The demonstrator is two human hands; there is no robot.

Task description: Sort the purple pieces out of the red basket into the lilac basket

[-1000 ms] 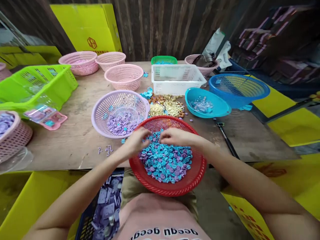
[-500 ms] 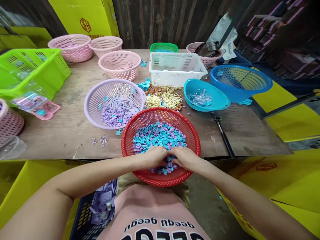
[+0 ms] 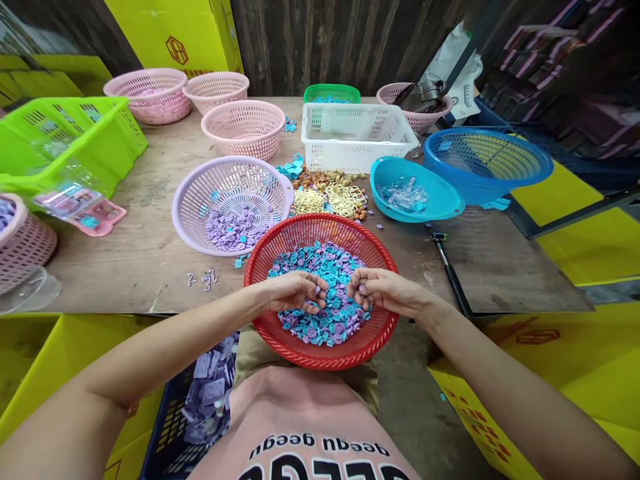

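A red basket rests tilted at the table's front edge, against my lap. Inside it lies a heap of small turquoise and purple swirl-patterned plastic pieces. Over the heap's left side, my left hand has its fingers curled, with a small purple piece at the fingertips. Facing it from the right, my right hand pinches another small purple piece. The two hands are apart. Just beyond, to the left, a lilac basket contains mostly purple pieces and a few turquoise ones.
Behind the red basket lie cream-coloured frames and brown bits. A turquoise bowl with clear parts, a blue basket and a black-handled tool are on the right. A white crate, pink baskets and a lime-green crate stand farther back.
Both hands have lifted out of the heap and moved apart, left hand leftward and right hand rightward. A purple piece now shows at the fingers of each.
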